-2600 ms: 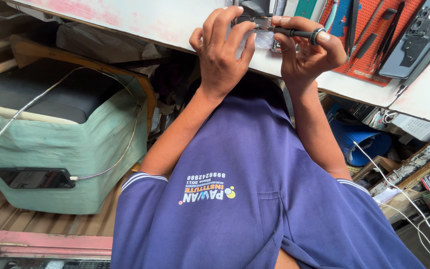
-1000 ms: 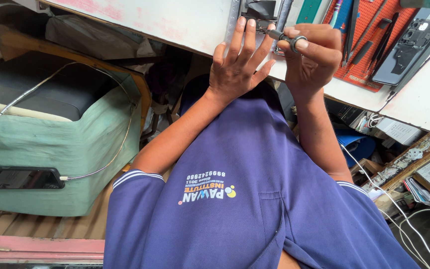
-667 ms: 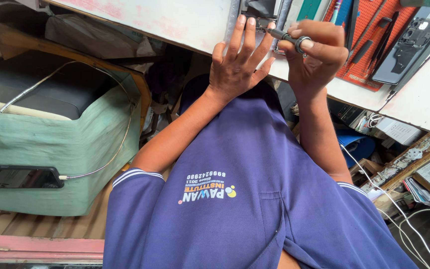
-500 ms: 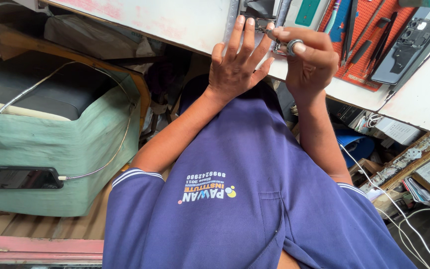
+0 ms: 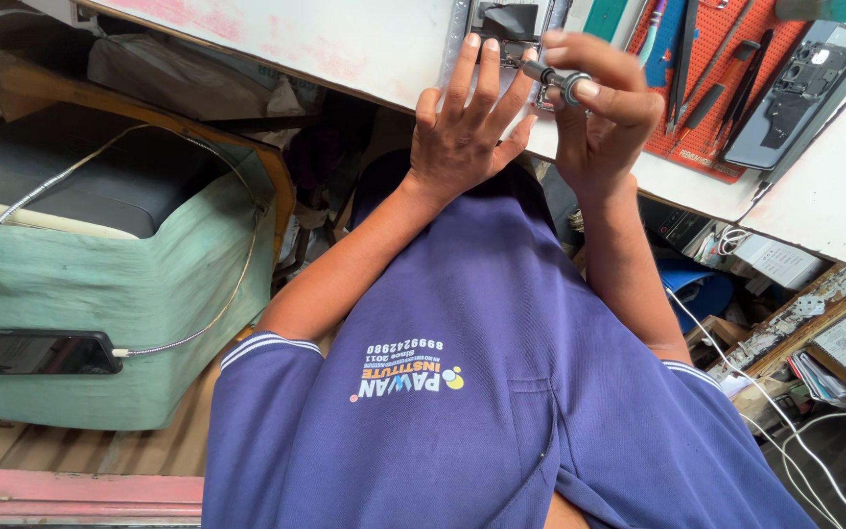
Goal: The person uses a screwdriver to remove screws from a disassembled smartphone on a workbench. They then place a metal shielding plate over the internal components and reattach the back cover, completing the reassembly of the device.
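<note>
A: What is the person working on?

B: An opened phone (image 5: 508,29), lying on the white worktop (image 5: 345,44) at the far edge of the view. Its back is off, so dark inner parts and a pale metal frame show. Only its near part is visible; the rest runs out of the top of the picture.

A: And the tool?

B: A small screwdriver (image 5: 552,76) with a silver knurled shaft. It lies almost level, its tip pointing left toward the phone.

A: What surrounds them?

B: To the right on the worktop lies an orange mat (image 5: 727,108) carrying tweezers (image 5: 685,59) and other slim tools, and a second dark phone frame (image 5: 803,93) rests beside it. Below the worktop on the left stands a green cloth-covered box (image 5: 110,294) with a dark cushion on top; a black phone (image 5: 36,353) sits against its near face, plugged into a silver cable (image 5: 217,304). Lower right is clutter: white wires (image 5: 736,367) and small boxes.

A: How are the hands placed?

B: The left hand (image 5: 462,137) is raised with fingers spread and straight, fingertips resting on the phone's near edge, gripping nothing. The right hand (image 5: 604,118) is curled, thumb and fingers pinched tight around the screwdriver just right of the phone. Both forearms rise from blue polo sleeves.
</note>
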{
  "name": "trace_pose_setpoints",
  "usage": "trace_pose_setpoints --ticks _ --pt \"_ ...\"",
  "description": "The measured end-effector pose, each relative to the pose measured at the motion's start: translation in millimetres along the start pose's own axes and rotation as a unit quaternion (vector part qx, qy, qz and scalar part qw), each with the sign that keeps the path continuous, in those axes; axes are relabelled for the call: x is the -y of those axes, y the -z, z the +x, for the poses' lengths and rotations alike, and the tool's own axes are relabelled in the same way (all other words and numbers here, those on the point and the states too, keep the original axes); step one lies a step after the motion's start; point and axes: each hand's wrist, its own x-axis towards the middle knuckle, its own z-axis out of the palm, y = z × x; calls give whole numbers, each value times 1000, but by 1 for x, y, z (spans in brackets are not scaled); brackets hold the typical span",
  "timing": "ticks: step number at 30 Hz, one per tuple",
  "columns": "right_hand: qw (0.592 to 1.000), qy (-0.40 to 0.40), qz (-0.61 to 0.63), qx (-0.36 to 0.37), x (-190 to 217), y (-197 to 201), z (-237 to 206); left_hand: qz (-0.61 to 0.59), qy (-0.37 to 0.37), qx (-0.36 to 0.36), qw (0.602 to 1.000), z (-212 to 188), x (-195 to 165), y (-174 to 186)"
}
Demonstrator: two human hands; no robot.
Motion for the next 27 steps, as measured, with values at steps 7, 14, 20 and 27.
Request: trace_pose_setpoints --ticks 7,14,20,27 --pt "998 -3 -62 -33 -3 3 0 1 3 7 1000 1 2 3" --pt "999 -13 -25 -24 -5 3 0 10 5 3 1000 8 2 5" --pt "999 -30 19 7 -8 6 0 1 5 1 1000 13 2 6" --pt "1000 -23 -1 -20 -9 10 17 -16 10 -1 1000 29 1 7"
